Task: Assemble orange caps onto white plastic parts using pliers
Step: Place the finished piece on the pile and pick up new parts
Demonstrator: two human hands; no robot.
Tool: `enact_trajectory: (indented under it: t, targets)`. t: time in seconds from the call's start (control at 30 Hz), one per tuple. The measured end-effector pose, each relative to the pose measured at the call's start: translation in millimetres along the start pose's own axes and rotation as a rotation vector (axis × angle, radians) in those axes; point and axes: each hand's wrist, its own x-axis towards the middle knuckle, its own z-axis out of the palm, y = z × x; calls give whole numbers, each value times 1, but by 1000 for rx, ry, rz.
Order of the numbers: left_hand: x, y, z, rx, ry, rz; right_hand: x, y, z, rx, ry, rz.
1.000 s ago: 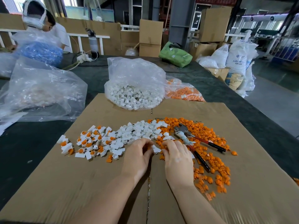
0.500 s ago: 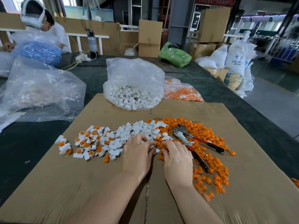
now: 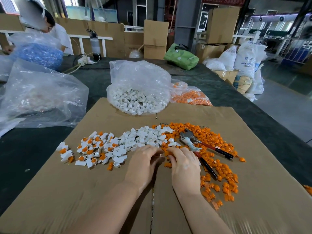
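Both hands have edged slightly forward to the near edge of the piles. Left hand (image 3: 145,162) and right hand (image 3: 183,163) meet fingertip to fingertip, curled; what they pinch is hidden. White plastic parts (image 3: 143,136) and orange caps (image 3: 217,166) cover the cardboard sheet (image 3: 253,191); pliers (image 3: 199,146) lie just beside the right hand.

Bare cardboard (image 3: 70,196) near-left; pliers (image 3: 200,147), orange caps (image 3: 219,181) crowd right.
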Motion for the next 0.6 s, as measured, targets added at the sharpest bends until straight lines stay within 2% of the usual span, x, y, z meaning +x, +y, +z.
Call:
enact_trajectory:
  t: [0.13, 0.3, 0.47, 0.6]
  targets:
    - [-3, 3, -1, -36, 66, -15, 0, 0, -2, 63, 3, 82]
    - [-2, 3, 0, 35, 16, -11, 1, 1, -1, 60, -19, 109]
    - [0, 2, 3, -67, 42, -130, 2, 1, -2, 73, -48, 136]
    - [0, 5, 5, -231, 62, -292, 3, 2, -4, 151, -70, 195]
